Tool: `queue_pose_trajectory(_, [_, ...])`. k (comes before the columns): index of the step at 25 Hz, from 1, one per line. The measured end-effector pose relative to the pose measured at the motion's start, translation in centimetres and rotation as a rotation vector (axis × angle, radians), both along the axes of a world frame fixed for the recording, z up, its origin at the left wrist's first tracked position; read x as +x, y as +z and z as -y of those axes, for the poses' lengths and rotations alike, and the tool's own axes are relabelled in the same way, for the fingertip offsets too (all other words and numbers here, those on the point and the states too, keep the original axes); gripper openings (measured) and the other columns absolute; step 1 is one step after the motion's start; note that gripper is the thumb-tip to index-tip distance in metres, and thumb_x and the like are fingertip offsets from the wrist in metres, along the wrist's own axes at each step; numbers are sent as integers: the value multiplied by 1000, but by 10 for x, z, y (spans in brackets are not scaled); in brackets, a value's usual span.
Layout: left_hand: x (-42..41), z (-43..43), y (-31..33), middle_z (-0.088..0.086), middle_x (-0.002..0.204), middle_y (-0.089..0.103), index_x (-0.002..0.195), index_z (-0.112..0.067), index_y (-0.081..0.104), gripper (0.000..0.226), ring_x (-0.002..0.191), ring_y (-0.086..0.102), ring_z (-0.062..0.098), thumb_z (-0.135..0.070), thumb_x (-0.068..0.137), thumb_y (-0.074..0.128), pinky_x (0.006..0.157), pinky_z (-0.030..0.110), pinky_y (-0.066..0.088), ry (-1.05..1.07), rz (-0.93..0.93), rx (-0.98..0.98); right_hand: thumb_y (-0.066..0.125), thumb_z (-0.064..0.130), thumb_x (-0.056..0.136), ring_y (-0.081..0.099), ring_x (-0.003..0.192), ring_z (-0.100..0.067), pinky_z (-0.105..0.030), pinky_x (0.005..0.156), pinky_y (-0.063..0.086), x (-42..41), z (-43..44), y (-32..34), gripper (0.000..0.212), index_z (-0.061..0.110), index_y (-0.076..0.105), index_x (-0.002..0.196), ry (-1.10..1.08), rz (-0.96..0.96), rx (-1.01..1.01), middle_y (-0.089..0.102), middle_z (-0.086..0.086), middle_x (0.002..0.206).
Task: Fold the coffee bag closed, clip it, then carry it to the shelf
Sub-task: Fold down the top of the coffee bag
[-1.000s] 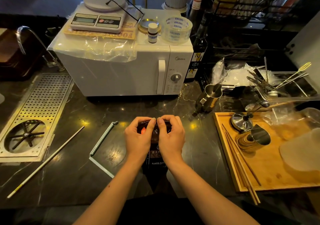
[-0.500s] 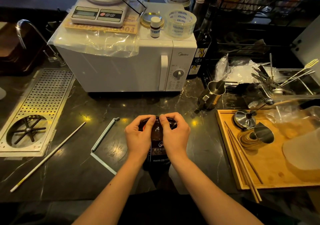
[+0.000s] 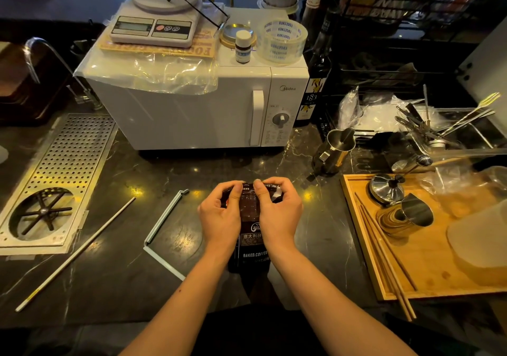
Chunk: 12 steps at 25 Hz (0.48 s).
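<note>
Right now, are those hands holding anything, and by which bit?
Yes. The left hand and right hand both pinch the dark coffee bag at its top edge, thumbs in front.

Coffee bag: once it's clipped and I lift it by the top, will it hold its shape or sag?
Probably sags: the coffee bag looks like soft film, its top creasing under both hands' fingers. It looks glossy, so possibly slick; gripping at the fold seems safer. The clip lies open to its left, not yet on.
</note>
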<state>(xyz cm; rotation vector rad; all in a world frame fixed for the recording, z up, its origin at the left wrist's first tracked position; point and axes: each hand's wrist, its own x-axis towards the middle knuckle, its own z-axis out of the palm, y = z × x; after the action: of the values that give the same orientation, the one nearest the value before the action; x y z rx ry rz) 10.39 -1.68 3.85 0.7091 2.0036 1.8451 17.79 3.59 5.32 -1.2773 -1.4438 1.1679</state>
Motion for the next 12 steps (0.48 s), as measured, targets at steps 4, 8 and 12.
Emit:
queue_pose_trajectory(4, [1,2,-3,-13,86,72,94,-27,71,11,82,69,2,-20,92,63,66,15,54,3,2,-4,77,29,81,69,79,-13,-34,69,60,1,2,0,29,35,53,95,-17,-73,-103,68,3,86])
queue_pose_trajectory(8, [-1,1,-4,-12,88,72,93,-28,71,11,84,69,4,-21,92,63,70,20,57,4,13,-21,77,25,82,68,75,-7,-29,70,59,4,-2,-3,13,21,66,87,9,-63,-93,70,5,80])
queue_pose_trajectory(12, [0,2,-4,-12,88,73,94,-28,71,13,86,69,4,-20,94,61,73,21,56,-14,17,-15,72,22,86,67,75,-6,-21,69,54,2,0,-4,6,18,70,83,29,-59,-42,70,6,78])
